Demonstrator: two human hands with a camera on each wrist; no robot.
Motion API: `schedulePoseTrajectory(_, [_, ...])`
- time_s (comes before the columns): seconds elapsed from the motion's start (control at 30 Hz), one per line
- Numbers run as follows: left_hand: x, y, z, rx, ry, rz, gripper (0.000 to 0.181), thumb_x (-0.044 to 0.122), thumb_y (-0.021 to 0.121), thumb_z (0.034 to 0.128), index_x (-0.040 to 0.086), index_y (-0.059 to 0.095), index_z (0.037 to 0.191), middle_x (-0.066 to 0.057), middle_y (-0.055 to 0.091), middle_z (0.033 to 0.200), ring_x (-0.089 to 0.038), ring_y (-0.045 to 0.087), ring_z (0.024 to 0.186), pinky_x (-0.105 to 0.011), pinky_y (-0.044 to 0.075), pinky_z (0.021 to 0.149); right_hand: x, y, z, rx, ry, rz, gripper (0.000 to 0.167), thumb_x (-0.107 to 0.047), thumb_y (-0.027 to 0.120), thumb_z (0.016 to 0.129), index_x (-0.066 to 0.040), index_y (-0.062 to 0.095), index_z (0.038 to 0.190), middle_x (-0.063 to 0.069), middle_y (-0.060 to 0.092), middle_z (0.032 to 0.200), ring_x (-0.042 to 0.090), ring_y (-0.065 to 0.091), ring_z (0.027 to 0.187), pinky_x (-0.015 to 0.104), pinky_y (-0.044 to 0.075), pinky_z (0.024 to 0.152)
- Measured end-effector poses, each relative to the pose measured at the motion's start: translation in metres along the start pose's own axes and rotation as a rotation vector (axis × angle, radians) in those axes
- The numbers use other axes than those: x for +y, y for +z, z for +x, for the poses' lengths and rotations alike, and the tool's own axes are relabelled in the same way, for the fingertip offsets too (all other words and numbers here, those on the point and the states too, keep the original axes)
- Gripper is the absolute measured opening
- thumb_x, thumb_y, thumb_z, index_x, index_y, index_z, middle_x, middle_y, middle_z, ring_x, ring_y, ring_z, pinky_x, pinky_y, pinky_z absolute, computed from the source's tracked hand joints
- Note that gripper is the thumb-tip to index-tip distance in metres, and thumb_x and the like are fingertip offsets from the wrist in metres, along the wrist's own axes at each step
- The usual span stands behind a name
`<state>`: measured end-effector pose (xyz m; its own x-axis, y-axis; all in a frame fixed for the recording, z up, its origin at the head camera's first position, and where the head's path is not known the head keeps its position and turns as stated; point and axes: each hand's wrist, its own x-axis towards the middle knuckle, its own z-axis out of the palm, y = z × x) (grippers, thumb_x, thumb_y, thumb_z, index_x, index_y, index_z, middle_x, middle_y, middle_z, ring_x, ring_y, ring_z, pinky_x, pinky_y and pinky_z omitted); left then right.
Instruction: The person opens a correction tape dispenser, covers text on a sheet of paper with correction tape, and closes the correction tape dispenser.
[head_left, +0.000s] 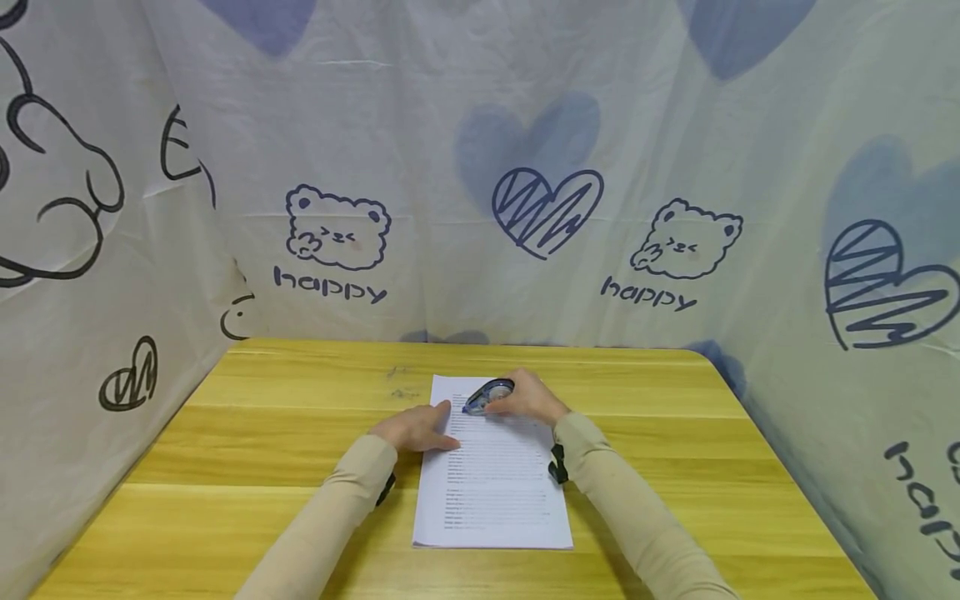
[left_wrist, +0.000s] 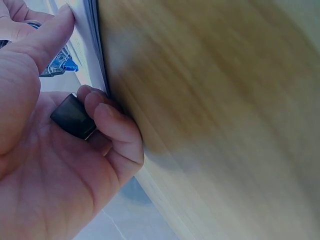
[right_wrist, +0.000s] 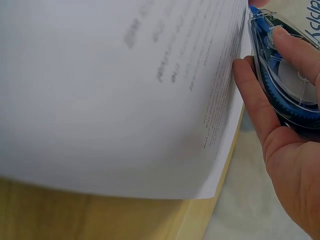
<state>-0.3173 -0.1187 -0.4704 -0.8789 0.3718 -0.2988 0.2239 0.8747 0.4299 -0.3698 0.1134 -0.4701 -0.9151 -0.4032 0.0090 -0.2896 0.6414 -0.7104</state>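
**Pale printed cloth [head_left: 442, 292] rises behind a yellow desk [head_left: 712, 450]; two hands work over a paper stack [head_left: 495, 487]**

Bear faces [head_left: 337, 229], hearts [head_left: 547, 212] and the word "happy" mark the cloth across the upper half of the head view. Below it, the wood-grained desk fills the lower half, with faint dark scribbles [head_left: 402, 393] left of the paper's top edge.

The stack lies flat at the lower middle of the frame, its top sheet covered in printed lines too small to read. Two light beige sleeves [head_left: 315, 525] reach in from the bottom edge.

At the right of the stack's upper part, the right hand [head_left: 531, 397] pinches a blue, clear-cased correction tape [head_left: 480, 398] between thumb and fingers. The tape's blue tip points down and left, near the left end of the upper lines; whether it touches the paper cannot be told.

The left hand [head_left: 411, 428] lies across the stack's left edge, forefinger and thumb spread on the top sheet. In the left wrist view, its other fingers curl beside the layered sheet edges and hold a small black piece [left_wrist: 73, 116], left of the centre of that frame.
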Motion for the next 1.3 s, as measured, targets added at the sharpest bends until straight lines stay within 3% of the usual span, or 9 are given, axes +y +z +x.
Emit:
schedulePoseTrajectory(0.97, [-0.0013, 0.0002, -0.0010, 0.002, 0.008, -0.010, 0.086, 0.044, 0.068, 0.0906, 0.005, 0.027, 0.155, -0.019, 0.041, 0.152, -0.033, 0.040, 0.141, -0.048, 0.033, 0.116, -0.0037, -0.0001, 0.0016, -0.034, 0.012, -0.046, 0.026, -0.023, 0.085, 0.077, -0.009, 0.072, 0.094, -0.001, 0.070, 0.078, 0.011, 0.061, 0.063, 0.024, 0.050, 0.058])
schedulePoseTrajectory(1.3, [0.0002, -0.0003, -0.0018, -0.002, 0.004, -0.005, 0.086, 0.044, 0.067, 0.0909, 0.005, 0.026, 0.155, -0.018, 0.041, 0.153, -0.033, 0.040, 0.141, -0.048, 0.033, 0.116, -0.0103, -0.0024, 0.0044, -0.072, 0.061, -0.102, 0.028, -0.024, 0.085, 0.077, -0.009, 0.071, 0.096, 0.000, 0.069, 0.078, 0.013, 0.064, 0.065, 0.024, 0.051, 0.060])
